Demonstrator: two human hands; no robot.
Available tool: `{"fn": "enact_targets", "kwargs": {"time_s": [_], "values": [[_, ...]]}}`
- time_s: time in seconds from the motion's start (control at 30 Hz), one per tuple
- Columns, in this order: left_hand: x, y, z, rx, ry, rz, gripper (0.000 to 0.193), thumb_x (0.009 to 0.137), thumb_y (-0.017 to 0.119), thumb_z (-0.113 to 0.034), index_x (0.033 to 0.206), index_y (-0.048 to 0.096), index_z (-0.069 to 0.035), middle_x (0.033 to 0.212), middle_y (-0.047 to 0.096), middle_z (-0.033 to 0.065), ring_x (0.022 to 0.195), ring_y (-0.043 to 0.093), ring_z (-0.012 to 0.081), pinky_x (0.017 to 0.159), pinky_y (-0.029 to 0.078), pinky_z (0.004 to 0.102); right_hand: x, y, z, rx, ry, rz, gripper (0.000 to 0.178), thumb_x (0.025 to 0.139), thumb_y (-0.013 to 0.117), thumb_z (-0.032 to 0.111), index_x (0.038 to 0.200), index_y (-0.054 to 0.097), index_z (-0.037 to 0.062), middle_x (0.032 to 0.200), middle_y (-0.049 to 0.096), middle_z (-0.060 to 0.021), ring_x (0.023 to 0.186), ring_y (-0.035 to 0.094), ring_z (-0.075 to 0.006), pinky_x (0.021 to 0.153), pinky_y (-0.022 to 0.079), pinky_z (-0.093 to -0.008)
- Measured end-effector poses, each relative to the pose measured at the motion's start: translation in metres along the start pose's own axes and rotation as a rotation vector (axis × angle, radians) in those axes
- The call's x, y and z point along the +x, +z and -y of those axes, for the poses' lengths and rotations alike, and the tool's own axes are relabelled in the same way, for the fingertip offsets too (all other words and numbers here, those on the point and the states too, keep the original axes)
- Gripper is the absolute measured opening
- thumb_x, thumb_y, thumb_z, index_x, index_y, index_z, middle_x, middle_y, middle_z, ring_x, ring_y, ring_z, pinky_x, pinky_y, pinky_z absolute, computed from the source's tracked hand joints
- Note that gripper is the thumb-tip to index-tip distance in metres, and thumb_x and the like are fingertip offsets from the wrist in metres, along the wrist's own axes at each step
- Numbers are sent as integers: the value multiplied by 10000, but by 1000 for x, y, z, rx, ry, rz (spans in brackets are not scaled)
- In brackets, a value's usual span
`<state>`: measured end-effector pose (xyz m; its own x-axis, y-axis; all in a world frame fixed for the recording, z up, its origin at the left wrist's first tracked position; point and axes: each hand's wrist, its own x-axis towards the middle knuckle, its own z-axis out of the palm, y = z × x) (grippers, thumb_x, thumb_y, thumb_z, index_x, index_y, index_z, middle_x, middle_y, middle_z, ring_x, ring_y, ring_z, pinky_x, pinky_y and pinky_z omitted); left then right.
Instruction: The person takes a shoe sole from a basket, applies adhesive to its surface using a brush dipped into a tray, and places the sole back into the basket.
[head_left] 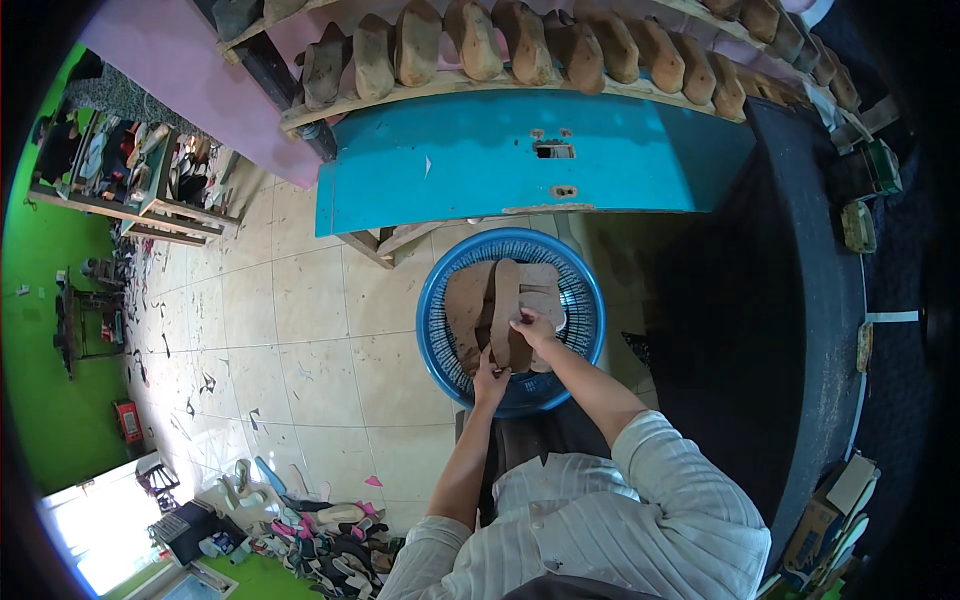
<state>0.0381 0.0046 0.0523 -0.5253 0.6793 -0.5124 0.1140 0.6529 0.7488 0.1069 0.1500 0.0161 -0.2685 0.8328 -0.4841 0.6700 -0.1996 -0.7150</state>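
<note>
A round blue plastic basket (432, 350) holds several flat brown shoe soles. One brown shoe sole (506, 290) stands out on top of the others, long and narrow, pointing away from me. My right hand (535, 328) is closed on its right edge, thumb and fingers pinching it. At the near end of the pile, my left hand (490, 383) is closed with its fingertips around the lower part of the same sole. More brown soles (467, 300) lie to the left, and a stack of paler ones (540, 290) lies to the right inside the basket.
Beyond the basket is a turquoise board (430, 160), with wooden shoe lasts (478, 40) lined up on a shelf above it. A dark-covered table (740, 300) stands at the right. Scraps and a pile of shoe pieces (340, 545) lie on the tiled floor (300, 300).
</note>
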Motion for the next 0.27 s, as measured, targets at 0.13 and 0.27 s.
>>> {"fn": "enact_targets", "kwargs": {"time_s": [0.13,0.27], "values": [[5,6,2,-24,-87,53,758,742,670,-157,1383,267,-142,964,624,151,868,627,266,801,486,351,-1,-3,-3,77,-3,24,501,684,751,274,1112,602,61,908,664,-101,828,632,-225,748,488,-332],[11,1,4,105,-166,163,862,747,667,-212,1434,148,-161,1126,585,178,1031,580,283,907,440,368,0,-4,3,-190,-1,98,605,704,741,271,1244,517,110,1066,636,-123,940,618,-249,824,479,-331]]}}
